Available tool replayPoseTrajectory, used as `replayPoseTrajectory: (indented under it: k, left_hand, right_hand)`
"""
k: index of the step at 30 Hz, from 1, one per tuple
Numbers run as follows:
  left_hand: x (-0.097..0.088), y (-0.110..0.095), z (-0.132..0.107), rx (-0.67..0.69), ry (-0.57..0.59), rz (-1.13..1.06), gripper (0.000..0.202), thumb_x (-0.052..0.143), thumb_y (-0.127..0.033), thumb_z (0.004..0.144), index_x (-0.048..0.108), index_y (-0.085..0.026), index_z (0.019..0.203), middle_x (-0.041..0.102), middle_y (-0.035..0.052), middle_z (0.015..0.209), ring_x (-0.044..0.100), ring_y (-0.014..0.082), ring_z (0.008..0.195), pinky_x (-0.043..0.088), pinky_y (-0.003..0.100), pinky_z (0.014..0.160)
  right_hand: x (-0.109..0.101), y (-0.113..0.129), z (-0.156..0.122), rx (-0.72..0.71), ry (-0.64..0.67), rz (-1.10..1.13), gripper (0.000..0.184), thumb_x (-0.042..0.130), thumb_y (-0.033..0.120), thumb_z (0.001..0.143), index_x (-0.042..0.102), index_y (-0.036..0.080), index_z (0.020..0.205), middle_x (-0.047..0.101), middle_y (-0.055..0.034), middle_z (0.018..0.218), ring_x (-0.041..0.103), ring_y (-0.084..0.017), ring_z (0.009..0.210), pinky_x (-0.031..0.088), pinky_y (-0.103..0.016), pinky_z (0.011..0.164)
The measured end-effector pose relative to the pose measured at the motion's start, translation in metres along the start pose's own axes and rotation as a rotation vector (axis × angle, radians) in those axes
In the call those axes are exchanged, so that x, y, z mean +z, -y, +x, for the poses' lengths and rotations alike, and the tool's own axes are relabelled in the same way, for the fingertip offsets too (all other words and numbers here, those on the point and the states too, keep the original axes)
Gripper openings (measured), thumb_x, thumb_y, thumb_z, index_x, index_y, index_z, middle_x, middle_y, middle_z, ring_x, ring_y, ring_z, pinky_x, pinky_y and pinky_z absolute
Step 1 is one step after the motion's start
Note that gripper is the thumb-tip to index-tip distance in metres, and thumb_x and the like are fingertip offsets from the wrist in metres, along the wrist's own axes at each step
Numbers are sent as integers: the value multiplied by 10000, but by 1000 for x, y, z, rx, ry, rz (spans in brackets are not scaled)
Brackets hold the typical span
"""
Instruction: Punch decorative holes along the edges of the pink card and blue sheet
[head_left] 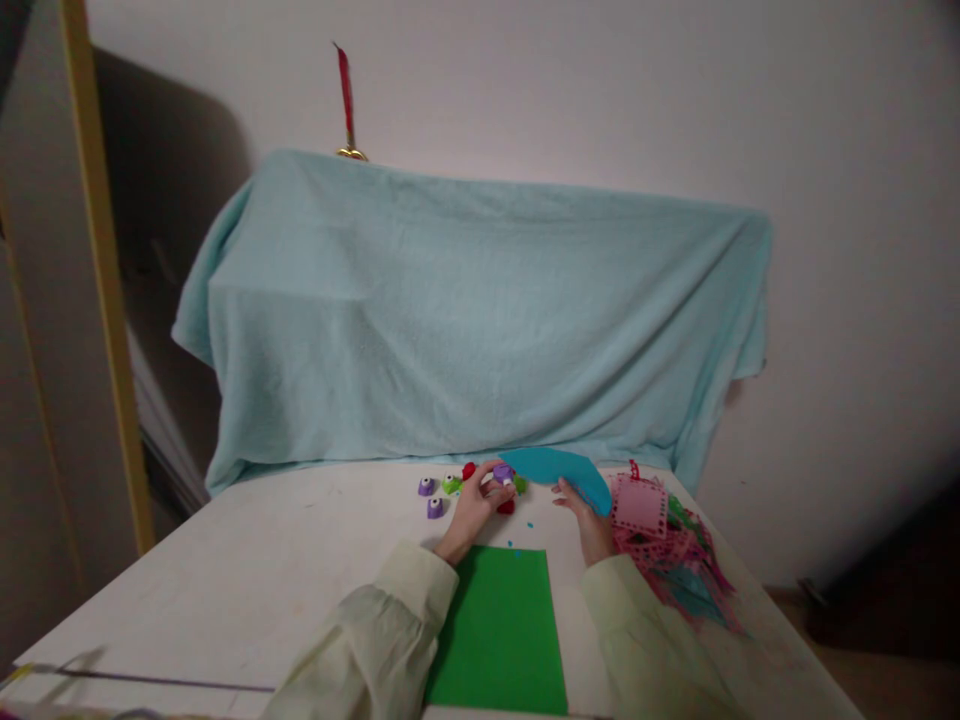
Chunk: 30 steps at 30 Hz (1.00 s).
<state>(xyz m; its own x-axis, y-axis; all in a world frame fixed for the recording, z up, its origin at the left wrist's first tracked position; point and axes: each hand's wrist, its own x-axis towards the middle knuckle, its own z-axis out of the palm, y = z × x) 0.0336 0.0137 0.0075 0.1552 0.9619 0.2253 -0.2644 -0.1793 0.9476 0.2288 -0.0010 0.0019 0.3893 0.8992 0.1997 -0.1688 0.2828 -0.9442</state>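
My left hand [484, 503] is closed around a purple craft punch [502, 473] above the middle of the table. A curved blue sheet [551, 465] reaches from beside that punch to my right hand [583, 512]. The fingers of my right hand are apart and lie in front of the sheet; whether they press on it is hard to see. Close to my left hand stand two more purple punches [435, 508], a light green punch [451, 484] and a red punch [469, 470]. Another red piece [506, 507] and a green one [520, 485] show just beyond the fingers.
A green sheet [502, 630] lies between my forearms on the white table [247, 580]. Small blue scraps [530, 525] are scattered ahead of it. Pink lacy cut paper [640, 505] is piled at the right. A light blue blanket [480, 320] hangs behind the table.
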Motion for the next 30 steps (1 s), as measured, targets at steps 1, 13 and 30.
replayPoseTrajectory:
  k: [1, 13, 30]
  left_hand:
    - [0, 0, 0, 3, 1, -1, 531, 709, -307, 661, 523, -164, 1138, 618, -3, 645, 605, 152, 631, 435, 232, 585]
    - [4, 3, -1, -13, 43, 7, 555, 731, -268, 628, 551, -157, 1141, 516, -50, 560, 498, 107, 523, 401, 232, 572]
    - [4, -8, -2, -31, 30, 16, 463, 716, -331, 664, 578, -154, 1069, 629, 14, 733, 563, 128, 594, 440, 237, 598]
  right_hand:
    - [0, 0, 0, 0, -1, 2, 261, 737, 368, 631, 683, 168, 790, 687, -40, 751, 637, -206, 704, 543, -339, 595]
    - [0, 0, -1, -17, 9, -8, 278, 738, 388, 625, 687, 167, 785, 688, -40, 741, 639, -208, 695, 552, -348, 593]
    - [-6, -21, 5, -36, 39, -184, 258, 702, 441, 673, 676, 186, 643, 665, -23, 595, 622, -185, 540, 525, -319, 583]
